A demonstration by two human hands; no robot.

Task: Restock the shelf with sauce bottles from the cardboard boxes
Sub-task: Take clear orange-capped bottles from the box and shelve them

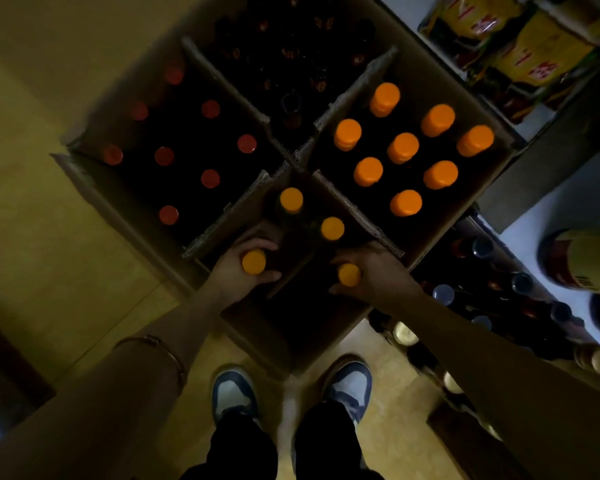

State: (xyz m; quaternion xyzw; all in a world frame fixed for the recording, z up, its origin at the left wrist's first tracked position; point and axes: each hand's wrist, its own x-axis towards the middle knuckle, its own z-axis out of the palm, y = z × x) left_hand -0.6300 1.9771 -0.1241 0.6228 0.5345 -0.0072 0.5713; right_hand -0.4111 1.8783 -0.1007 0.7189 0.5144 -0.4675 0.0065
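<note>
- Your left hand [238, 263] is curled round the neck of an orange-capped bottle [254, 262], thumb towards 3 o'clock, fingers wrapped on the 12 o'clock side.
- Your right hand [371, 268] grips a second orange-capped bottle [349, 274] the same way, thumb and fingers closing on it from 3 o'clock.
- Both bottles stand in the near cardboard box [293, 320], the one at 6 o'clock of the four-box cluster, with a loose cardboard divider [293, 271] slanting between them.
- Two more orange caps [291, 200] sit at the 12 o'clock end of that box; the box at 2 o'clock [492, 188] is well filled, the box at 10 o'clock [84, 133] holds red caps.
- Risk: you hold each bottle near its top only. If the glass is heavy or slick, a one-handed neck grip could slip as you lift.
- Risk: the divider lies close to both bottles. Pulling straight up may drag it along or snag a shoulder, tipping a bottle against its neighbour.
- Risk: the light is dim, so the bottle bodies are barely visible; I cannot tell how deep they sit.
- Risk: the shelf [520, 258] at 3 o'clock is already crowded with bottles on its lower tier. Swinging two at once could knock those standing there.
- Both forearms reach forward and down, nearly straight, wrists bent slightly inward; a bracelet [153, 342] circles the left forearm.
- Your shoes [234, 393] stand just beside the box's near corner, so mind that edge when you step.
</note>
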